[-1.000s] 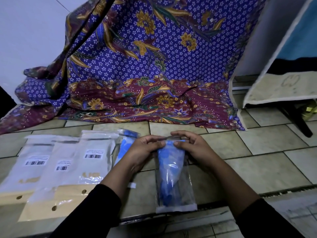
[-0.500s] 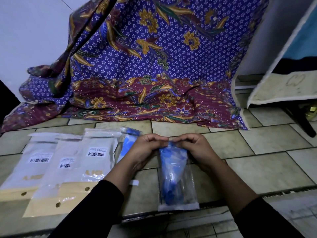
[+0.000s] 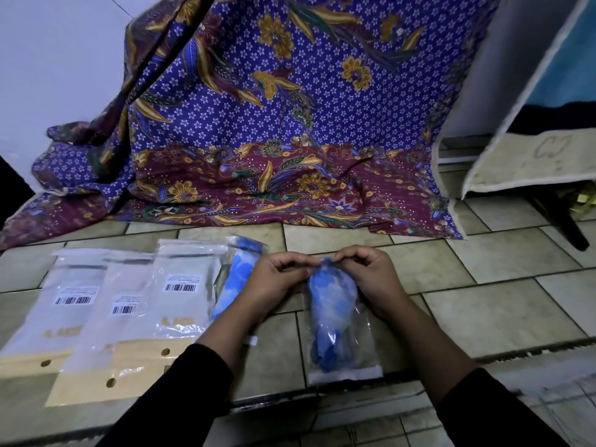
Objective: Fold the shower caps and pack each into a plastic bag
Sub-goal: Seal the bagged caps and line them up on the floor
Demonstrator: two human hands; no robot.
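Observation:
A clear plastic bag (image 3: 342, 343) lies lengthwise on the tiled floor in front of me, with a folded blue shower cap (image 3: 332, 298) inside it. My left hand (image 3: 277, 279) and my right hand (image 3: 367, 275) both pinch the bag's far end, fingertips nearly touching. To the left, partly behind my left wrist, lies a second clear bag with a blue shower cap (image 3: 235, 279) in it.
Three flat white packets with barcode labels (image 3: 180, 285) (image 3: 124, 309) (image 3: 74, 300) lie in an overlapping row at the left. A purple and maroon patterned cloth (image 3: 274, 140) hangs and pools behind. A beige mat (image 3: 529, 162) drapes at the right.
Both hands have closed the bag's far end tighter, fingertips drawn together over it. The bag stays in the same place on the floor.

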